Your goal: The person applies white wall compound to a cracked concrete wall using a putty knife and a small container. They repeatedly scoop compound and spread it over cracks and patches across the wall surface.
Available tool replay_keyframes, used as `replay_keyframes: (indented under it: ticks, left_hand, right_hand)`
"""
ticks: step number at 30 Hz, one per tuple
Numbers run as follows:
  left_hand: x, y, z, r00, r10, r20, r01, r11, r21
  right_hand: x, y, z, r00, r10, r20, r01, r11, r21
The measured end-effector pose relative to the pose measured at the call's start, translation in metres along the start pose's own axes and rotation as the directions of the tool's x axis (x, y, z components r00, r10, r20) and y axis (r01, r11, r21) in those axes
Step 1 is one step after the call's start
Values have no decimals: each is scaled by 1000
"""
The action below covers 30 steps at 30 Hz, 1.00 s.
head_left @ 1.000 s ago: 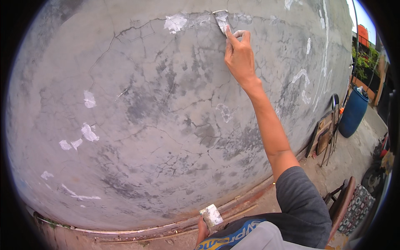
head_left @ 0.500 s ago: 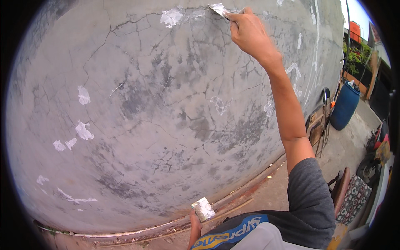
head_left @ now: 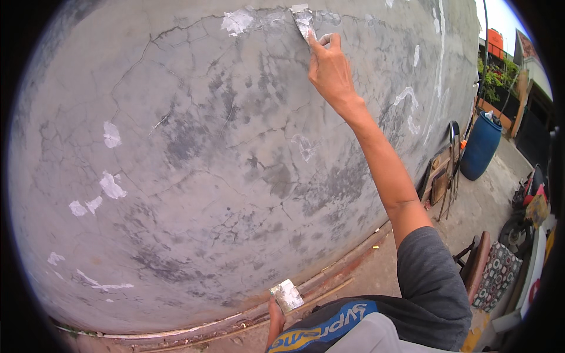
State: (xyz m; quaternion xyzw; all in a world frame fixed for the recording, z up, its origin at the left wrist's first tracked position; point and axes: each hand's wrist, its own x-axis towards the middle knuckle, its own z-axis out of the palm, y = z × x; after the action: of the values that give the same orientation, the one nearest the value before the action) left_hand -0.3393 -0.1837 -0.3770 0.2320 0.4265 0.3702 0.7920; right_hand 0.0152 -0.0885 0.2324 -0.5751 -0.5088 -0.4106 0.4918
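Note:
My right hand (head_left: 332, 73) is raised high and closed on a putty knife (head_left: 303, 25), whose blade carries white filler and lies against the cracked grey wall (head_left: 194, 117). A thin smear of filler (head_left: 272, 22) runs along the crack beside the blade, and a thicker white patch (head_left: 237, 22) sits left of it. Low down, at the foot of the wall, my left hand (head_left: 275, 317) grips a small flat plate (head_left: 288, 295) with white filler on it. Part of that hand is hidden under the plate.
More white patches (head_left: 112, 185) dot the wall's left side. To the right stand a blue barrel (head_left: 481, 146), a metal-framed folded item (head_left: 453, 156) leaning by the wall, a chair with a patterned cloth (head_left: 497, 276), and a motorbike wheel (head_left: 518, 234). A low ledge (head_left: 235, 320) follows the wall's base.
My right hand has moved slightly left and down, and the putty knife has turned more upright against the wall. The left hand with its plate has stayed nearly still.

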Motion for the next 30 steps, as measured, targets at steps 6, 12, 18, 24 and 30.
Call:
replay_keyframes:
  ticks: [6, 12, 18, 24, 30]
  left_hand:
    - [17, -1, -21, 998, -35, 58, 36, 999, -11]
    - [17, -3, -12, 996, -84, 15, 84, 996, -9]
    - [1, 1, -6, 1000, 12, 2, -12, 1000, -4]
    - [2, 3, -2, 1000, -4, -5, 4, 1000, 9]
    - [12, 1, -17, 998, -50, 30, 51, 999, -13]
  right_hand:
    - [12, -4, -53, 983, -127, 134, 125, 992, 26]
    - [51, -6, -57, 982, -142, 128, 154, 984, -91]
    - [36, -19, -72, 919, -70, 387, 110, 991, -81]
    - [47, -16, -56, 981, -121, 148, 139, 984, -114]
    - [19, -21, -60, 955, -52, 293, 66, 997, -39]
